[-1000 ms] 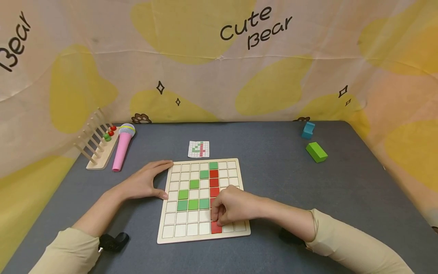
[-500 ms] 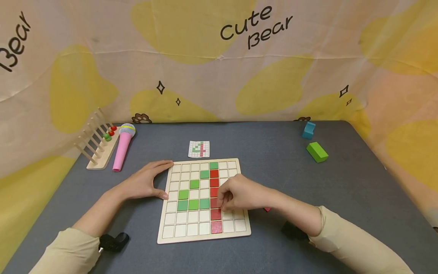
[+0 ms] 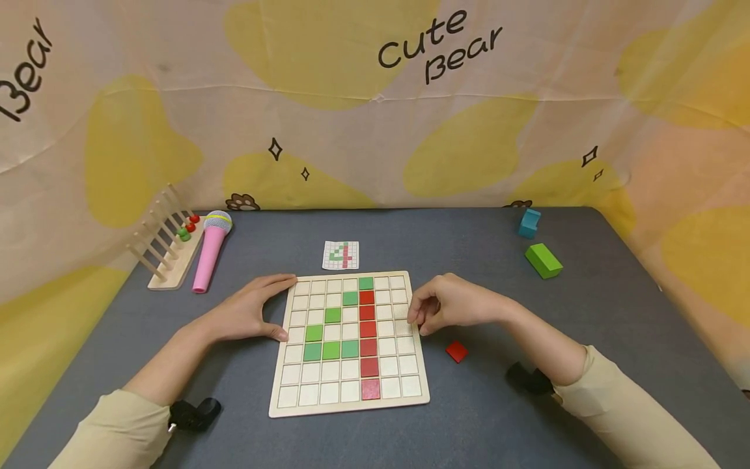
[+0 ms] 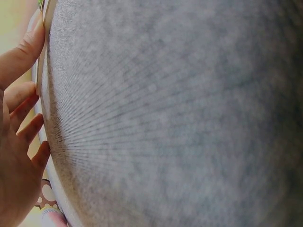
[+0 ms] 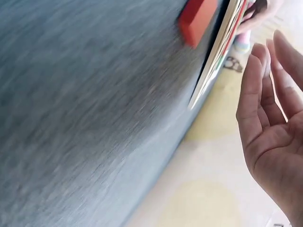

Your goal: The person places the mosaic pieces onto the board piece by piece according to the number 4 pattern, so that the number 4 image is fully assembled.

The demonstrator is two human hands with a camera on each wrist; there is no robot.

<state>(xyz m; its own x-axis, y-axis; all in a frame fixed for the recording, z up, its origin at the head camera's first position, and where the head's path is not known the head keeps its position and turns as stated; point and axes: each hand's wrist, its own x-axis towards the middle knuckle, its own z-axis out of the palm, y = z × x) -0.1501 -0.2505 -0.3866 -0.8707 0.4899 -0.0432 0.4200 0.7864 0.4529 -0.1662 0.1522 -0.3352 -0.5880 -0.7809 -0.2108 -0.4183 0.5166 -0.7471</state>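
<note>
A wooden grid board point(image 3: 400, 408) lies on the table, with a column of red tiles point(image 3: 368, 329) and several green tiles point(image 3: 331, 350) in its cells. Thumb and fingers spread, my left hand point(image 3: 252, 309) rests against the board's left edge; the left wrist view shows the fingertips touching that edge. Over the board's right edge hovers my right hand point(image 3: 454, 303). In the right wrist view, nothing sits between its loosely bent fingers point(image 5: 251, 87) and thumb. A loose red tile point(image 3: 457, 352) lies on the table right of the board, just below this hand.
Behind the board lies a small pattern card point(image 3: 340, 255). At the back left are a pink toy microphone point(image 3: 211, 251) and a wooden peg rack point(image 3: 170, 277) with red and green beads. A green block point(image 3: 543, 260) and a blue block point(image 3: 529, 223) stand at the back right.
My right hand has moved from the lower part of the red column up and rightward to the board's right edge, uncovering the lower red tiles and the loose one. The left hand stays put.
</note>
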